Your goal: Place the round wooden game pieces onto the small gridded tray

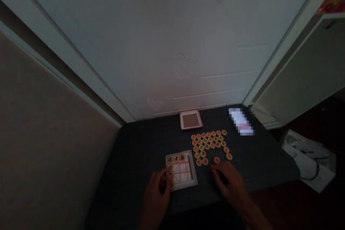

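Several round wooden xiangqi pieces (212, 145) with red or black characters lie in rows on the dark table. A shallow square white box (194, 174) sits left of them, with red lines on its floor and pieces along its top and left sides. My left hand (157, 190) reaches over the box's left edge, thumb and fingers closed around a xiangqi piece (170, 175) in the left column. My right hand (231, 183) is just below a loose piece (217, 160), its thumb and forefinger tips brought together. What they hold, if anything, cannot be made out.
A small square frame-like box or lid (191, 120) stands at the back of the table (151, 136), against a white panel with embossed hearts. A phone-like, pixelated object (240, 121) lies back right. A white bag (309, 160) is beyond the right edge.
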### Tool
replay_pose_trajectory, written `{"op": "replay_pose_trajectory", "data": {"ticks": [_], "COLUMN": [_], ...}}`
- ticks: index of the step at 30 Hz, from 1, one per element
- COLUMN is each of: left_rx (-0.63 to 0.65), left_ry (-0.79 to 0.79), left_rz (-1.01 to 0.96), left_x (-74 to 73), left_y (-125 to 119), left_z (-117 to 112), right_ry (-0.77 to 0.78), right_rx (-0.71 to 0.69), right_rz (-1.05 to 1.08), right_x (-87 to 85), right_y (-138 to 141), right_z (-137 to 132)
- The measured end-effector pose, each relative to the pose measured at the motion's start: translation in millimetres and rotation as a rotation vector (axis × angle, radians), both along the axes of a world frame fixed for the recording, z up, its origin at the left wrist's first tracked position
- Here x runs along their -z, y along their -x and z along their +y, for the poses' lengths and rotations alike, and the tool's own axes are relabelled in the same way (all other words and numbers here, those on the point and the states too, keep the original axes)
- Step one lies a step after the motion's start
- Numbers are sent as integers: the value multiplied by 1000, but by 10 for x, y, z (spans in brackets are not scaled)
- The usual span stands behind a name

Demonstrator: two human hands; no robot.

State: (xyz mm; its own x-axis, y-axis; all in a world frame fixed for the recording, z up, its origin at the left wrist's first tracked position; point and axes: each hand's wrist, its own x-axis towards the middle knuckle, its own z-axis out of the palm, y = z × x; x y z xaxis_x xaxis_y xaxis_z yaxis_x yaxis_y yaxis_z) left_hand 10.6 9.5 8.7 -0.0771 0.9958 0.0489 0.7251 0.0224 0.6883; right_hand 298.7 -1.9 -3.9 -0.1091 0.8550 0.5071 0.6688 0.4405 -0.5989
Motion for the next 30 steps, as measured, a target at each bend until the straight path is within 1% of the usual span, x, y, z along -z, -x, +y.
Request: {"op": "replay_pose_trajectory", "data": {"ticks": [3,5,9,13,18,22,26,30], "left_rx": [-14,2,28,19,-43,-43,-53,-86], "left_ry": [-61,-90,-111,-94,-45,-17,-30,-57], "left_rz": [-7,-29,-66,-59,-48,-52,-51,-83], "left_x": [-9,-18,-15,26,92,122,122,108], "left_y": [-40,-64,-60,40,140,130,131,154], "left_z": [16,25,56,122,181,166,154,164], "right_ry": [-5,-4,15,45,43,53,69,133], "right_rx": [32,41,60,63,32,6,-6,-19], "right_rz": [8,4,9,11,-25,-73,-157,-307], "right_x": [72,117,156,138,65,-28,-135,-246], "right_y": [-173,-236,-274,-288,-329,-340,-315,-267], "right_z": [-13,-3,22,49,146,304,558,880]}}
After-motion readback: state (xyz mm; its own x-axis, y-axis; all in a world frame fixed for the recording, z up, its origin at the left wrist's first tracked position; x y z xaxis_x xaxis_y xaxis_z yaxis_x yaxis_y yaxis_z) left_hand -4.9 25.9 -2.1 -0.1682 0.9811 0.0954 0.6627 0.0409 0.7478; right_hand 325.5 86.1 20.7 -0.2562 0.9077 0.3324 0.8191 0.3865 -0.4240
